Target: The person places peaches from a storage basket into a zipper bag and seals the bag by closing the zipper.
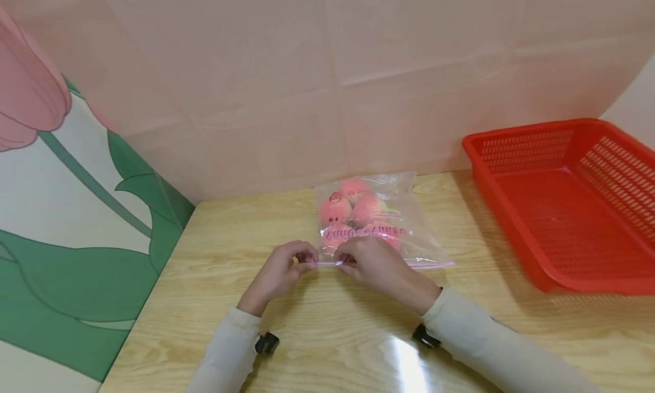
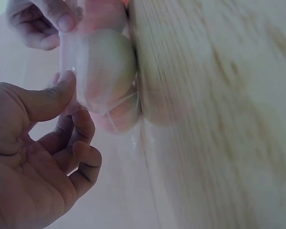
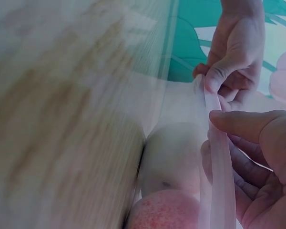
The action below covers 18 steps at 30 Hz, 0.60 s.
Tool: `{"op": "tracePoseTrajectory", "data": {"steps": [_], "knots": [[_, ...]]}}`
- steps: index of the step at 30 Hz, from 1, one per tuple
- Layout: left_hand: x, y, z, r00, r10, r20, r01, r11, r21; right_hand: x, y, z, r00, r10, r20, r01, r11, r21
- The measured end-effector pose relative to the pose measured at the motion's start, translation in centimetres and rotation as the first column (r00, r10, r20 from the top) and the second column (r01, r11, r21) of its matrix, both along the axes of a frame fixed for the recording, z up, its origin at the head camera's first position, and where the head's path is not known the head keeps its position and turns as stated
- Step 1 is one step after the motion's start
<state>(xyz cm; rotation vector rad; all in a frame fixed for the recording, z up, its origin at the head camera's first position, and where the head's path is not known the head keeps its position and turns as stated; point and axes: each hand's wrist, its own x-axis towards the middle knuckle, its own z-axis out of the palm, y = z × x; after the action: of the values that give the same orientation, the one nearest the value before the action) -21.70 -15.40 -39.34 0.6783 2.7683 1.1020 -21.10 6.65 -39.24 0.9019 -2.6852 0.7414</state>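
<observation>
A clear zip bag (image 1: 422, 234) with pink print lies on the wooden table, several pink-and-cream peaches (image 1: 365, 208) inside it. Its zip edge faces the person. At the left end of that edge, my left hand (image 1: 286, 268) pinches the strip between thumb and fingers. Just to its right, my right hand (image 1: 376, 265) pinches the same strip. In the left wrist view the left thumb and fingers (image 2: 52, 102) hold the bag's corner, close beside a pale peach (image 2: 109, 69). The right wrist view shows the strip (image 3: 219, 167) running between both hands.
A red plastic basket (image 1: 527, 239) with slotted walls stands on the table (image 1: 215, 325) at the right. Behind the table hangs a pinkish cover (image 1: 256, 97). On the left is a panel with a tulip pattern (image 1: 92, 211).
</observation>
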Motion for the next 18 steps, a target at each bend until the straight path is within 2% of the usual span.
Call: {"op": "tracePoseTrajectory", "data": {"steps": [10, 18], "knots": [[-0.11, -0.04, 0.16, 1.0, 0.008, -0.003, -0.008, 1.0, -0.021, 0.15, 0.37, 0.13, 0.999, 0.031, -0.018, -0.031, 1.0, -0.006], [-0.1, -0.03, -0.1, 1.0, 0.016, 0.004, -0.016, 1.0, -0.025, 0.31, 0.59, 0.11, 0.999, 0.022, -0.022, -0.022, 0.999, 0.025]]}}
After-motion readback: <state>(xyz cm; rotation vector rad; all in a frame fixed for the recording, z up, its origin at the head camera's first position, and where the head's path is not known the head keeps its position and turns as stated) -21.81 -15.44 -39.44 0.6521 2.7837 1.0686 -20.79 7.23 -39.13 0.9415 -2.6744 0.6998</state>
